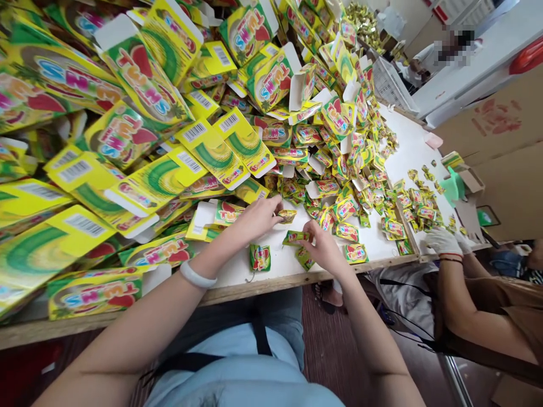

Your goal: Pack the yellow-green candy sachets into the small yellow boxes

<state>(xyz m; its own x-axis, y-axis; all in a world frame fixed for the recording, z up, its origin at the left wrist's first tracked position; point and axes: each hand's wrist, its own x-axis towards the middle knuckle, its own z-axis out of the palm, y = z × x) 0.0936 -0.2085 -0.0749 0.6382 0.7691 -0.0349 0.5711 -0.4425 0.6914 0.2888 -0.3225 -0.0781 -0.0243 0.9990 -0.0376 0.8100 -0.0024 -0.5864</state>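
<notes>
My left hand reaches over the table edge, its fingers closed on a small wrapped candy packet. To its right, my right hand pinches a green-and-yellow candy packet between thumb and fingers. Another packet lies on the table just below that hand. Nearer my body on the white tabletop sits a single packet. A yellow carton with a white open flap lies beside my left wrist. One more packet lies right of my right hand.
Printed yellow cartons are heaped high on the left and back. Loose packets spread to the right. Beyond a wooden divider, a co-worker's gloved hand is among more packets. A white crate stands farther back.
</notes>
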